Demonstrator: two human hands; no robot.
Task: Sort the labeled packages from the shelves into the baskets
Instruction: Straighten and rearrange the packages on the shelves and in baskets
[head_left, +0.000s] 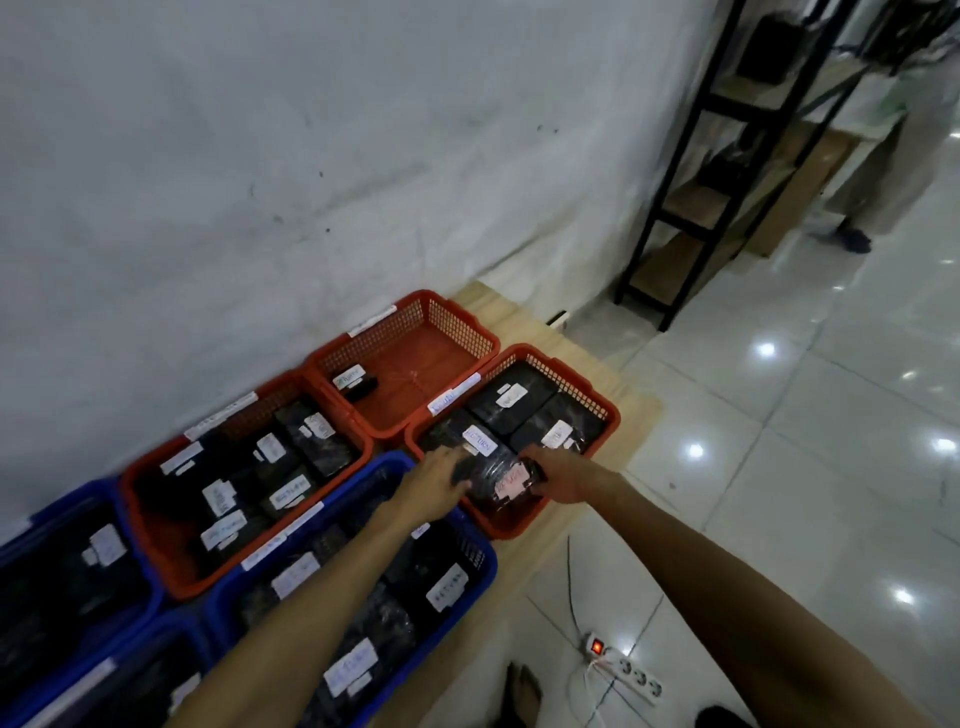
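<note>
Two hands around glossy plastic-wrapped package

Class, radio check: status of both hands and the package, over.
Left hand and right hand both gripping the black wrapped package. Package low in the near red basket, on others. Nothing in the way.

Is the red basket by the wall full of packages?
No, the far red basket by the wall holds only one small black package.

Both forearms are bare, sleeveless, down to the left hand and right hand.
</note>
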